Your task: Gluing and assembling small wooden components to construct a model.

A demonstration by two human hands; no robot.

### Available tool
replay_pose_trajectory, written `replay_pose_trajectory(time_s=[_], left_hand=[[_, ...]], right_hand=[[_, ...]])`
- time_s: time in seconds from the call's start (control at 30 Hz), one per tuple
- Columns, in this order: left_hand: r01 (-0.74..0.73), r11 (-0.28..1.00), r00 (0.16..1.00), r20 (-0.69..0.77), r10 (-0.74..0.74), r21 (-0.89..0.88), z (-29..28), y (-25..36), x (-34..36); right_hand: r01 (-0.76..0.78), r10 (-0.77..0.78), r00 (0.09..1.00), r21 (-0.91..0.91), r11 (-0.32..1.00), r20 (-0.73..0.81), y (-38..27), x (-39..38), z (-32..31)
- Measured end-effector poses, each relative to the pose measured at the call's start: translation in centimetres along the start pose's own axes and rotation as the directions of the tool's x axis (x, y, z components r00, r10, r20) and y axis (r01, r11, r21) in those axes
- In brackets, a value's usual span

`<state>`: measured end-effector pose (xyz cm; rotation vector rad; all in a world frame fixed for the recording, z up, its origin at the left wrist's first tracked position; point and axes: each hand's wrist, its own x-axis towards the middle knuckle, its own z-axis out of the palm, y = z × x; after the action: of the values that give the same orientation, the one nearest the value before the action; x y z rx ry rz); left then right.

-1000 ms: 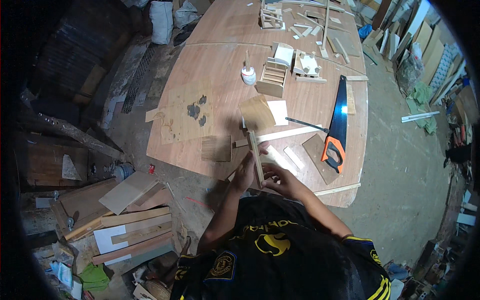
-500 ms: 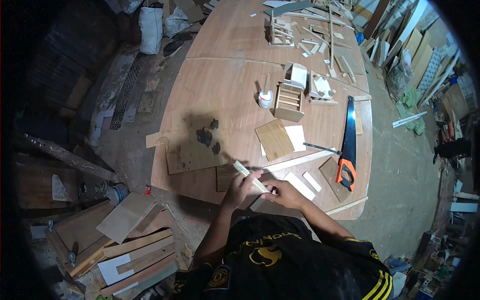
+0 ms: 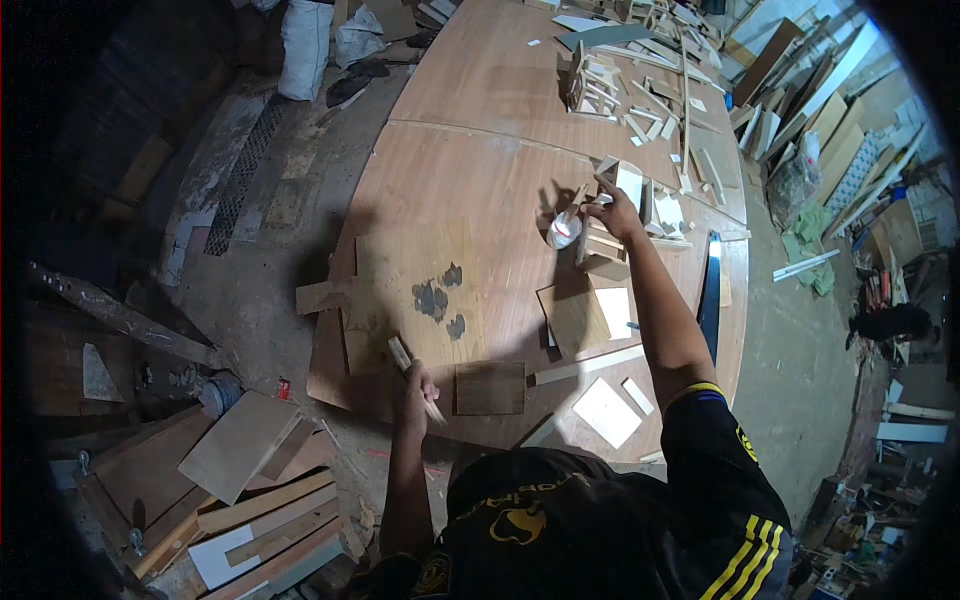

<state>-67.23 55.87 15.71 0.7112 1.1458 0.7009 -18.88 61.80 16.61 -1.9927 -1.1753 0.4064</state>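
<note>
My left hand holds a pale wooden strip low over the table's near left part, beside a small brown board. My right hand is stretched far forward, its fingers at the top of a tilted stick in a white pot. Small wooden box-like pieces stand just right of the pot, partly behind my arm. A large stained board lies to the left; a square board and white sheet pieces lie nearer.
Saw on the table's right, partly hidden by my arm. Scraps and small frames cover the far end. Boards are piled on the floor at lower left, more lumber at right, white sacks at far left.
My hands have parted: the left kept the strip and moved left, the right reached forward to the pot. The pot's stick now leans right. The view has shifted.
</note>
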Motion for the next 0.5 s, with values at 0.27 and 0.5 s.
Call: replay_pose_trajectory(time_s=[0.27, 0.5], left_hand=[[0.141, 0.989, 0.986, -0.088, -0.145, -0.054, -0.7, -2.0, 2.1], [0.070, 0.989, 0.993, 0.089, -0.082, 0.130, 4.1, 0.8, 3.8]], right_hand=[[0.188, -0.152, 0.979, -0.325, 0.927, 0.134, -3.4, 0.3, 0.1], [0.283, -0.310, 0.951, -0.427, 0.859, 0.007, -4.5, -0.7, -2.1]])
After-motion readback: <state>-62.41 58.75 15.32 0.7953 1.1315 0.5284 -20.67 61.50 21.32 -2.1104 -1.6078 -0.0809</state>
